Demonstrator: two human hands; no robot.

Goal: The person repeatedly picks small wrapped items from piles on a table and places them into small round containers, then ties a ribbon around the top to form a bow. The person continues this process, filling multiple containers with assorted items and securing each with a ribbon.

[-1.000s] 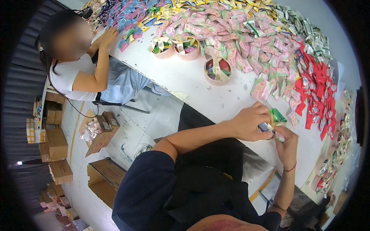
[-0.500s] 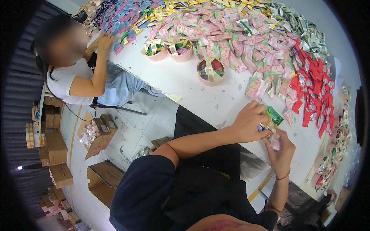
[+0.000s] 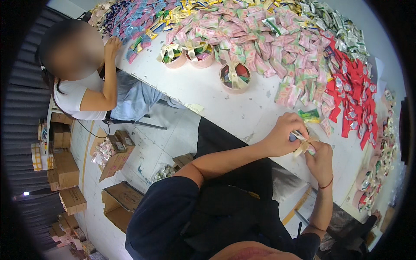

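Observation:
Over the table's near edge, my left hand (image 3: 284, 135) and my right hand (image 3: 320, 161) meet, both closed on a cream ribbon (image 3: 302, 147). A blue wrapped piece (image 3: 292, 137) shows by my left fingers, and a pale pink and green bit peeks out near my right thumb. Whatever carries the ribbon is mostly covered by my hands. Just beyond them lies a green packet (image 3: 309, 115). Farther off stands a round pink gift box (image 3: 234, 79) with a cream bow, and two similar ribboned boxes (image 3: 199, 55) sit side by side behind it.
Pink packets (image 3: 260, 39) are heaped across the white table (image 3: 203, 89), with red packets (image 3: 352, 93) on the right and blue ones (image 3: 138, 19) at far left. A co-worker (image 3: 93, 93) sits at left. Cardboard boxes (image 3: 121, 199) stand on the floor. More ribboned boxes line the right edge.
My hands have drawn slightly together, and the cream ribbon between them now shows more plainly. The green packet lies apart from my left fingers, where before it was right beside them.

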